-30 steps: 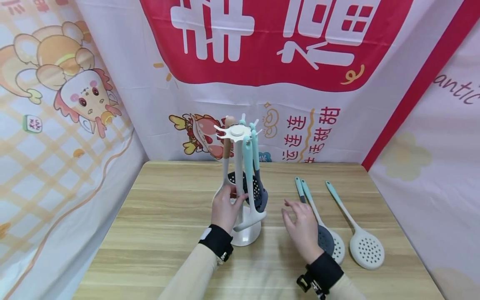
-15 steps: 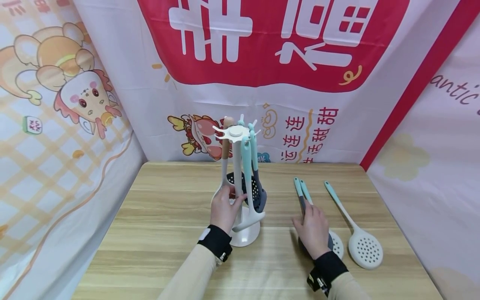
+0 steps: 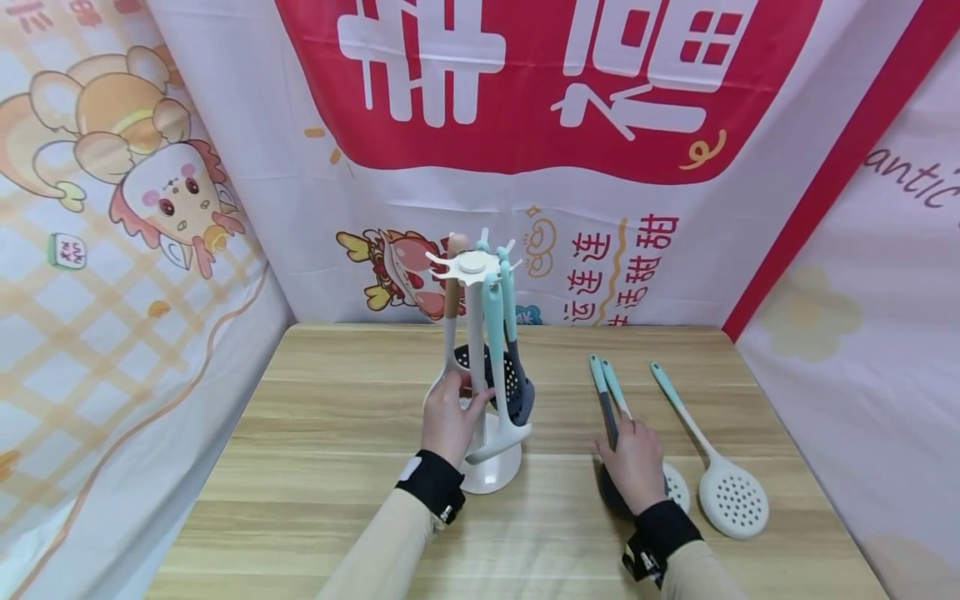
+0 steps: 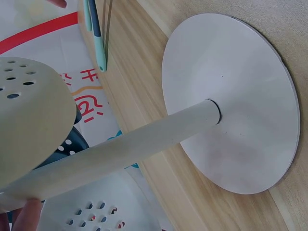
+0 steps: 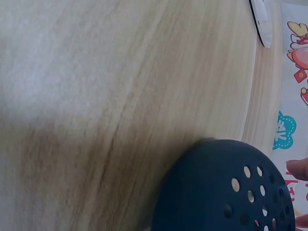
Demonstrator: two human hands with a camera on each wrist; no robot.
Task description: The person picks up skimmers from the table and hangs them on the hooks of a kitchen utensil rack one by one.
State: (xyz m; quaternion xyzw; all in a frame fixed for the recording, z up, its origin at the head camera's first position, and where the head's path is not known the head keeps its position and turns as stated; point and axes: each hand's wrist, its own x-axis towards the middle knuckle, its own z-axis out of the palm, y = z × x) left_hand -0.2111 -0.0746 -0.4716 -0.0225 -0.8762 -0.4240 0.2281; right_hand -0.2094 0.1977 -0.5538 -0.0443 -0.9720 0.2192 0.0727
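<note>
Dark skimmer (image 5: pixel 219 192): domed, pierced with round holes, mint-handled.

Wooden table (image 3: pixel 330 433), red-and-white printed backdrop (image 3: pixel 510 150), checked cartoon cloth (image 3: pixel 135 275) at left

1. A pale wood-grain counter (image 3: pixel 337 417) carries a set of kitchen utensils.
2. At its centre, a white utensil stand (image 3: pixel 489 477) stands upright on a round, flat base.
3. To the right, a dark skimmer (image 3: pixel 606 414) with a teal handle end lies close beside a white skimmer (image 3: pixel 678 492), both partly hidden.
4. Farthest right, a second white skimmer (image 3: pixel 734 500) lies apart, handle pointing toward the back edge.
</note>
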